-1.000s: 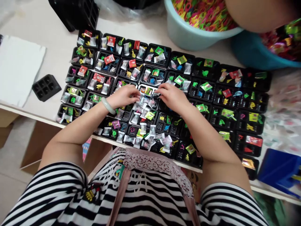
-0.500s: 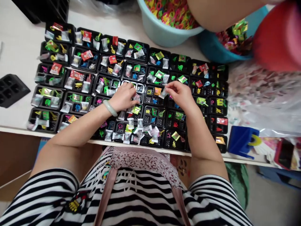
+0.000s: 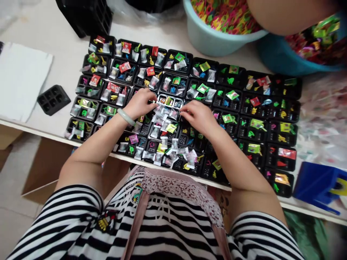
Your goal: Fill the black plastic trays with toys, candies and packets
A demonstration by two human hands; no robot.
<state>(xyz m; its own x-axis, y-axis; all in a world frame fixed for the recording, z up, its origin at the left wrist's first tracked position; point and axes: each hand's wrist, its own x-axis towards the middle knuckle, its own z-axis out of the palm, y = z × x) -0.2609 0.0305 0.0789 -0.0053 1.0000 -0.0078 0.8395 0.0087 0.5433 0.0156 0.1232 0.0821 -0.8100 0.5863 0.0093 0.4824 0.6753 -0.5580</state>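
My left hand (image 3: 141,104), with a pale bangle on its wrist, reaches over the trays. Its thumb and fingers are closed together beside a pile of small clear packets (image 3: 161,113); what is between them is hidden. My right hand (image 3: 197,115) faces it from the other side, thumb and forefinger pinched at the end of a small clear packet (image 3: 174,114). Between the hands lies a black compartment tray (image 3: 178,104) with shiny edges and a yellow-green sachet (image 3: 168,101) in it. Below, more clear packets (image 3: 173,157) are heaped across neighbouring trays.
Rows of black trays (image 3: 284,108) hold coloured toys and sachets. A light-blue tub (image 3: 206,41) of plastic toys and a darker blue tub (image 3: 273,57) stand behind. Stacked trays (image 3: 86,16), one loose tray (image 3: 52,99), a blue tape dispenser (image 3: 311,184) and a plastic bag (image 3: 322,108) surround them.
The view has swung left, so the trays appear further right. My right hand has moved left over the trays, towards the packet pile and my left hand.
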